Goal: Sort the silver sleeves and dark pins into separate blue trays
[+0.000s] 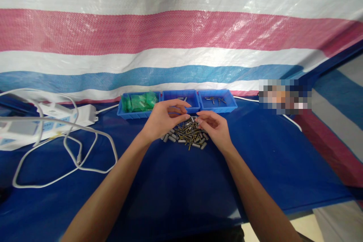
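Note:
A heap of small grey sleeves and thin brass-coloured pins (187,135) lies on the blue cloth in front of me. My left hand (163,119) hovers over the heap's left side, fingers curled with thumb and forefinger pinched together. My right hand (214,125) is at the heap's right side, fingertips pinched toward the left hand. What either pinch holds is too small to make out. Behind the heap stand three blue trays: the left tray (120,110) holds green plastic parts, the middle tray (195,100) looks nearly bare, the right tray (231,104) holds a few pins.
A white power strip (56,119) with looping white cables (68,151) lies at the left. A striped red, white and blue tarp (181,34) hangs behind the table. The table's right edge (320,155) slants away near a pixelated patch.

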`<state>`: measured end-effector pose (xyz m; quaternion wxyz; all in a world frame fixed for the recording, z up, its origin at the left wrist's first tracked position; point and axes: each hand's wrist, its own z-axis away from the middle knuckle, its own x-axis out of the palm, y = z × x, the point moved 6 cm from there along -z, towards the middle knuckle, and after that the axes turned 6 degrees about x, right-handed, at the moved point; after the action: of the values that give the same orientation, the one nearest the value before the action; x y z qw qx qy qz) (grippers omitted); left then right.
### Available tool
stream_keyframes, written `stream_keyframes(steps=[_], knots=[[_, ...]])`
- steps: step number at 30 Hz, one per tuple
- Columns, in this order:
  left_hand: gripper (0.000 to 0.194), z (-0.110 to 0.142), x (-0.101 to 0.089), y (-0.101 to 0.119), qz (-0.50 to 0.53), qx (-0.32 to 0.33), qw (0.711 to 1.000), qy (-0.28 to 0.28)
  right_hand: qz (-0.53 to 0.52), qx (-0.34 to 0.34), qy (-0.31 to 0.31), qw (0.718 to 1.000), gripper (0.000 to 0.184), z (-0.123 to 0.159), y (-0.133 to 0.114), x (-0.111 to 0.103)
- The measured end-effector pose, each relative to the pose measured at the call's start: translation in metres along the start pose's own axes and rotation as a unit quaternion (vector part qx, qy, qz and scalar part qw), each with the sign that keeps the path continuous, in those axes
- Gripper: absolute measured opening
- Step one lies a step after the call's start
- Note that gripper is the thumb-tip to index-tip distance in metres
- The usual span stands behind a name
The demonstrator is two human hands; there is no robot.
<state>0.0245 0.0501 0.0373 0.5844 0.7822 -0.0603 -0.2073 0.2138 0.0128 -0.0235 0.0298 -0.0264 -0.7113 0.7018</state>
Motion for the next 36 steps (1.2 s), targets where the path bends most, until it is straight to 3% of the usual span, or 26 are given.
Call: stream_keyframes(steps=[10, 17, 20, 24, 28, 32, 36], knots=[[0.022, 0.000, 0.006, -0.009, 0.011, -0.016, 1.000, -0.006, -0.052, 0.040, -0.078, 0.995, 0.031, 0.004, 0.001, 0.009], [0.021, 0.000, 0.010, -0.010, -0.003, -0.005, 1.000, -0.009, -0.085, 0.064, -0.045, 0.993, 0.021, 0.002, 0.002, 0.008], [0.013, 0.000, 0.008, -0.011, -0.091, 0.019, 0.995, -0.031, -0.081, 0.055, -0.011, 0.995, 0.022, 0.000, 0.003, 0.003], [0.015, 0.002, 0.008, -0.019, -0.324, 0.032, 0.938, -0.123, -0.035, -0.006, 0.085, 0.996, 0.022, -0.003, 0.003, -0.014], [0.022, 0.006, 0.010, -0.030, -0.431, 0.006, 0.886, -0.173, 0.031, -0.057, 0.168, 0.984, 0.026, -0.003, 0.001, -0.029], [0.026, 0.007, 0.015, -0.033, -0.455, -0.002, 0.870, -0.190, 0.052, -0.040, 0.159, 0.985, 0.040, -0.003, 0.003, -0.028], [0.026, 0.007, 0.017, -0.032, -0.455, 0.002, 0.867, -0.204, 0.056, -0.032, 0.141, 0.988, 0.037, -0.002, 0.003, -0.023]])
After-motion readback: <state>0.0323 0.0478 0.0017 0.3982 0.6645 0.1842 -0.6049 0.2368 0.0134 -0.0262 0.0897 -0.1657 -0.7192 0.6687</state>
